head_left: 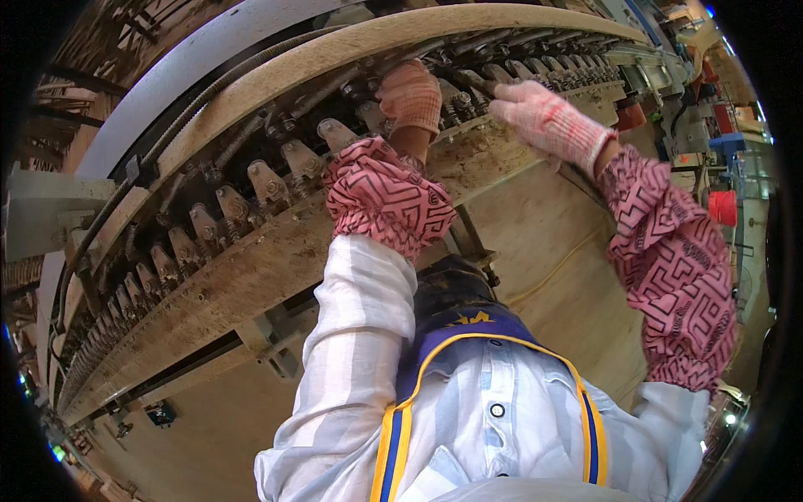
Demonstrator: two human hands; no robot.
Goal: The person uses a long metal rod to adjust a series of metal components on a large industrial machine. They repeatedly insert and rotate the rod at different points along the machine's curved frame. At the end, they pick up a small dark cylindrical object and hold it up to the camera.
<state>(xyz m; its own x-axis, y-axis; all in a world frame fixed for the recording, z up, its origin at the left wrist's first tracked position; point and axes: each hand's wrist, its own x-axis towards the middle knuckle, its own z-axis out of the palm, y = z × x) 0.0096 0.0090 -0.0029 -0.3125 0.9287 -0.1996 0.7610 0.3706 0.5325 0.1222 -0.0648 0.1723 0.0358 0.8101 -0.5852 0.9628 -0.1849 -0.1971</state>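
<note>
My left hand [409, 95], in a pinkish knit glove, reaches in among a long row of metal tabs [299, 157] with bolts and springs on the machine. Its fingers are curled, and what they grip is hidden. My right hand [549, 124], in a white and pink glove, is closed on a dark, thin tool [475, 83] that points toward the row just right of my left hand. A pale curved rail [196, 134] with a dark hose runs above both hands. Patterned pink sleeves cover my forearms.
The machine's dirty lower beam [217, 284] spans below the tabs. A grey bracket [46, 209] sticks out at the left. A yellow cable [535, 289] lies on the floor [552, 326]. A red round object [723, 207] and other machinery stand at the right; timber is piled at the upper left.
</note>
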